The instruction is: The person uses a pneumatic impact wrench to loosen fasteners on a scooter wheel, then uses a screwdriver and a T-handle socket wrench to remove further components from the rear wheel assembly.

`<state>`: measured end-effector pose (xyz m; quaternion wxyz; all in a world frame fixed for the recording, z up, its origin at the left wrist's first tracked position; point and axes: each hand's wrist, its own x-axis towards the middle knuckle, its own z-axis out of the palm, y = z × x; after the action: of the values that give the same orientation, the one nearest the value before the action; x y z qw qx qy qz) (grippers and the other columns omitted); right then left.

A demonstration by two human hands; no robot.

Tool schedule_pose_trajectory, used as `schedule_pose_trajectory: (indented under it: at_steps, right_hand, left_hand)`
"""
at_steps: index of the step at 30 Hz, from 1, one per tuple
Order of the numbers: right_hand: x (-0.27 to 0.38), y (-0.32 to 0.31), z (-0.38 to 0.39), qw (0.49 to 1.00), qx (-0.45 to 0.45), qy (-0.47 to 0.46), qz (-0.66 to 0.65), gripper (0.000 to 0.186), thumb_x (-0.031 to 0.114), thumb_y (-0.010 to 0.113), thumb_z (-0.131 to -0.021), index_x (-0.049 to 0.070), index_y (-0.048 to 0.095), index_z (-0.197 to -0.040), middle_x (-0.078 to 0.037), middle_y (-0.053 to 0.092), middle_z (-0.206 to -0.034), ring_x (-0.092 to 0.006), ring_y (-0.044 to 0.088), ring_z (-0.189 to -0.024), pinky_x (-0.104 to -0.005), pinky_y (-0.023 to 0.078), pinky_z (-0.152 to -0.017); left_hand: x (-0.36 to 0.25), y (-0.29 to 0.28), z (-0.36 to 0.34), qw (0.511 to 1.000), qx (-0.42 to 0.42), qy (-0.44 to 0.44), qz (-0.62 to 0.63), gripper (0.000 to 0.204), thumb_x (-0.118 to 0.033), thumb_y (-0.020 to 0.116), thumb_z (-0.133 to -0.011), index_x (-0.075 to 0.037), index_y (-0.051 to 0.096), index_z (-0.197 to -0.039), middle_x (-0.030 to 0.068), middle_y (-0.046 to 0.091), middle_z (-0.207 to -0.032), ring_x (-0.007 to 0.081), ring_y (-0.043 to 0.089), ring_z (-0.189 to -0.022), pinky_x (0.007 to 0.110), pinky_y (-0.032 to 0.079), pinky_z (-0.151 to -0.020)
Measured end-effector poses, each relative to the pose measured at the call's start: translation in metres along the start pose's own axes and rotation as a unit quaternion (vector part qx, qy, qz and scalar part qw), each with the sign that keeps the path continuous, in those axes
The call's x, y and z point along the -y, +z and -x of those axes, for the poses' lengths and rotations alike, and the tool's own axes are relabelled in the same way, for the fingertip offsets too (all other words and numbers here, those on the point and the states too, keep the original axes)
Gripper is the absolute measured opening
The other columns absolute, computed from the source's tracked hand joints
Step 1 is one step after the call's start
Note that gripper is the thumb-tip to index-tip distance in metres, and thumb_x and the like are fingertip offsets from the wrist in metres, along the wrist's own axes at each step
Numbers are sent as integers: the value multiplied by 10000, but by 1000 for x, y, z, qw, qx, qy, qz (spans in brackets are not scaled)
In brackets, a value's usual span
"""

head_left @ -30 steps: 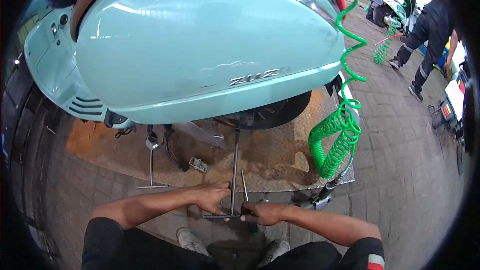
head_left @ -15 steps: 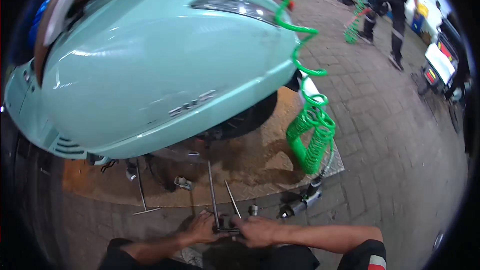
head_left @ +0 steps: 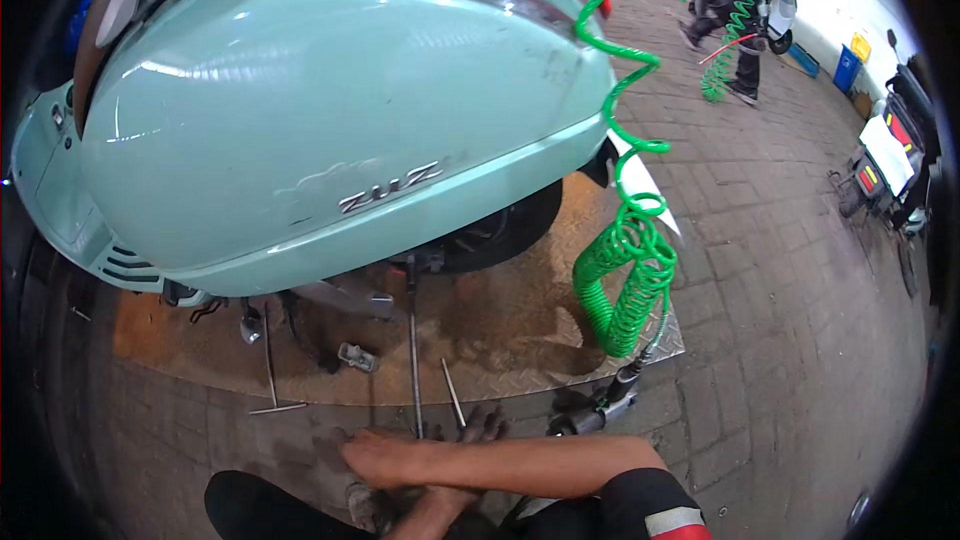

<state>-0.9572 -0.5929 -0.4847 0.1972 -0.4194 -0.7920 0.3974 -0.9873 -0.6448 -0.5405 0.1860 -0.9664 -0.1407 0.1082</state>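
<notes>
Arms cross now: right hand (head_left: pixel 378 458) has swung over to the left of the T-handle wrench (head_left: pixel 414 360), left hand (head_left: pixel 487 427) shows to its right; uncrossed half a second ago.
Wrench shaft runs from under the scooter (head_left: pixel 350 120), near the dark tyre (head_left: pixel 512 238), down to the right forearm (head_left: pixel 540 465), which hides the crossbar. Grip: right fingers blurred, left fingers look spread, palm hidden; can't tell if either holds the bar. Risk, my read: crossed wrists cut control, so a sideways pull could slip the wrench's far end off and bang knuckles. Thin rod (head_left: pixel 453 390) has its lower end at the left fingers, contact unclear; a sweep could snag it. Air gun (head_left: pixel 605 408) lies farther right, a possible elbow knock.
</notes>
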Motion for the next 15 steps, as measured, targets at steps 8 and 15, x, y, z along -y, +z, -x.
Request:
schedule_pose_trajectory:
  at_steps: [8,15]
  right_hand:
    - [-37,-46,118,971,-112,211,8,573,537,488,-907,54,482,-1215,-234,620,-950,-435,594,-916,-497,473,-815]
    - [-43,-21,133,945,-57,273,-169,615,549,505,-905,43,460,-1252,-256,615,-1012,-414,583,-1004,-490,448,-868]
  left_hand:
    - [9,-1,9,136,107,445,-879,510,-546,308,-920,-126,553,-1076,117,570,-1156,277,550,-1072,470,436,-937]
    - [139,8,55,-158,496,569,-636,579,-530,460,-911,-74,473,-1268,132,546,-1169,301,534,-1045,397,410,-945]
